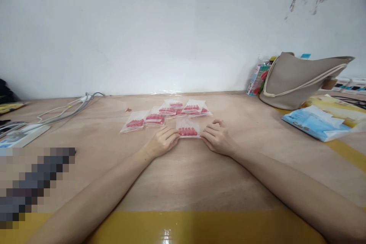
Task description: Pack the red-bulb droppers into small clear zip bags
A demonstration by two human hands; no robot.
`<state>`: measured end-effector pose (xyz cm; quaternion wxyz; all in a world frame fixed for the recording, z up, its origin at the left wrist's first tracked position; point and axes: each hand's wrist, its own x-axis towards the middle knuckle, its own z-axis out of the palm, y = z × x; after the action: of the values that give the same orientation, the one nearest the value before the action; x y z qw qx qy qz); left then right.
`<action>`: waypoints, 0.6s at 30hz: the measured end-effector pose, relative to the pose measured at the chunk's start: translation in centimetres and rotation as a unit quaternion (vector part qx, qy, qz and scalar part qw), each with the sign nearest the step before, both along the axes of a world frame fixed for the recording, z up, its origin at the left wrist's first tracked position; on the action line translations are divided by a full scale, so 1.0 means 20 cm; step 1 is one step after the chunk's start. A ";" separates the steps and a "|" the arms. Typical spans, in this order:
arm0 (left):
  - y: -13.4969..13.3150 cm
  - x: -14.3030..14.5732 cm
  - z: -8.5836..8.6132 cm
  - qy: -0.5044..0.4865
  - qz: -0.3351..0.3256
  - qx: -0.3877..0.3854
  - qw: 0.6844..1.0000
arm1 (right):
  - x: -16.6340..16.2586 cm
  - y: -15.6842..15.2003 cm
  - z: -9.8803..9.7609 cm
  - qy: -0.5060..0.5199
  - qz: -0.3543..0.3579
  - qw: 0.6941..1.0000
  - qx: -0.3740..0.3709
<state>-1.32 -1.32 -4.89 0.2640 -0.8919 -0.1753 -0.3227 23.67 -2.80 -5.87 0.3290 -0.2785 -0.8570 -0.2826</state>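
A clear zip bag [188,125] with several small red pieces [188,132] in a row lies flat on the table between my hands. My left hand [162,140] closes its fingers on the bag's lower left corner. At the opposite corner, my right hand [219,137] pinches the right edge, with its index finger curled up. Just beyond sit more filled zip bags: one [134,121] at the left, another [154,117] beside it, and an overlapping group [194,107] farther back. What exactly the red pieces are is too small to tell.
To the right stand a grey bag [294,80] with a rope and a printed plastic package [256,80]. A blue tissue pack [314,122] lies in front of them. Cables [68,110] and a white power strip [28,133] are at the left. Yellow tape [200,227] covers the near edge.
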 end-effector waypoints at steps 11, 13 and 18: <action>-0.01 -0.02 0.00 0.060 0.055 0.024 0.996 | 0.01 -0.01 0.00 -0.008 0.001 1.000 -0.021; 0.00 -0.03 0.00 0.069 0.051 0.012 0.996 | 0.01 0.00 -0.01 -0.004 0.002 1.000 -0.022; 0.01 -0.04 -0.01 0.078 0.045 -0.002 0.996 | 0.02 0.01 -0.02 0.006 0.010 0.999 -0.031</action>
<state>-2.06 -1.15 -5.10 0.2893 -0.9060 -0.1952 -0.2395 24.02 -2.58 -6.19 0.3283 -0.2821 -0.8659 -0.2508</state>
